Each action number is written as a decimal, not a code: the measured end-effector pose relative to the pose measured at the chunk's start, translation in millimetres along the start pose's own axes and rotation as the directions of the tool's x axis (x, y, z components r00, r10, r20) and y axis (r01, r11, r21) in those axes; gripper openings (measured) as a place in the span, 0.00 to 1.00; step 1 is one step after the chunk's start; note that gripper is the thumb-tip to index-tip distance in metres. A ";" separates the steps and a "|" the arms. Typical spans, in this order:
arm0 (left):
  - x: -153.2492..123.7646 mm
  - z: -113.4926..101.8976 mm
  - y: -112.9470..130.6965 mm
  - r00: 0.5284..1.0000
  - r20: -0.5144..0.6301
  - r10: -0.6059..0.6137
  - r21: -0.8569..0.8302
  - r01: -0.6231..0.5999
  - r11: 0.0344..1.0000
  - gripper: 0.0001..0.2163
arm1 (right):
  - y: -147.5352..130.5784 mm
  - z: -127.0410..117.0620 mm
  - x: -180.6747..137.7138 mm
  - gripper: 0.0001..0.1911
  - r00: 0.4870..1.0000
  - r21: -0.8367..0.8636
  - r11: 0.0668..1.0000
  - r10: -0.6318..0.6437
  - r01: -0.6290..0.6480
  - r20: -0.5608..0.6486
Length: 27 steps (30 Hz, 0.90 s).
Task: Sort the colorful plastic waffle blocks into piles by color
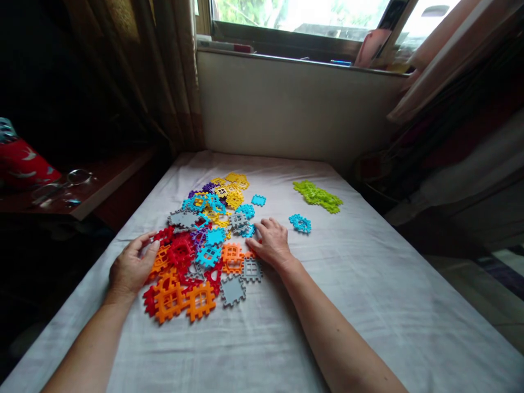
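A heap of flat plastic interlocking tiles (204,240) in red, orange, blue, yellow, grey and purple lies on a white sheet (352,284). My left hand (131,266) rests at the heap's left edge, fingers loosely curled and apart, touching red and orange tiles. My right hand (271,241) lies palm down at the heap's right edge, fingers stretched onto a blue tile (248,230) and holding nothing. A small stack of blue tiles (300,222) sits just right of that hand. Farther back right lies a separate pile of green tiles (318,196).
The sheet covers a bed running to a cream wall (295,103) under a window. Curtains (164,71) hang at the left and right. A dark wooden shelf (102,183) with glasses and a red object (22,164) stands on the left.
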<state>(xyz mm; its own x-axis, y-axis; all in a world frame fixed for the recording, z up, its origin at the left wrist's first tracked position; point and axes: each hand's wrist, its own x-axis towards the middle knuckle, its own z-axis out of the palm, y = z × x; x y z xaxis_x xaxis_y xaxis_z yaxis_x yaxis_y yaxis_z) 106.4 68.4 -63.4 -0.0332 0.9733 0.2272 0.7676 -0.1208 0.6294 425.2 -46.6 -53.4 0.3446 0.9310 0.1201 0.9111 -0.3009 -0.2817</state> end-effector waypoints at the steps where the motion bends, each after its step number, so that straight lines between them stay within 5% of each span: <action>1: -0.1 0.1 -0.2 1.000 0.001 -0.004 0.006 0.004 1.000 0.18 | -3.2 2.7 -1.1 0.21 1.000 0.005 1.000 -0.002 0.002 0.001; 8: -0.5 -0.1 1.1 0.999 0.025 -0.048 0.004 0.048 0.999 0.19 | -0.3 -23.6 -0.8 0.18 0.999 -0.029 0.999 0.036 -0.035 0.021; 14: -0.4 -1.5 0.5 1.000 0.011 -0.017 0.007 0.017 1.000 0.19 | 56.4 -59.4 1.9 0.20 0.959 -0.085 0.958 0.267 -0.274 -0.091; 19: -0.2 -2.0 3.0 0.999 0.024 -0.040 0.027 0.039 0.999 0.19 | 92.9 -57.2 0.1 0.23 0.903 -0.047 0.904 0.418 -0.424 -0.103; 27: -0.3 -0.7 0.1 0.998 0.051 -0.044 0.014 0.043 0.999 0.20 | 66.0 -38.3 21.4 0.27 0.963 -0.083 0.966 0.232 -0.245 -0.135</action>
<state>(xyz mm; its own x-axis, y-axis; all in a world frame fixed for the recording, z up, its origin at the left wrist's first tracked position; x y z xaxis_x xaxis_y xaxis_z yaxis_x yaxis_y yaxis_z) 106.0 68.0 -62.9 -0.0346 0.9863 0.1614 0.7742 -0.0757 0.6284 501.4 -54.5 -33.0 0.5742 0.7991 0.1784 0.8146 -0.5357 -0.2226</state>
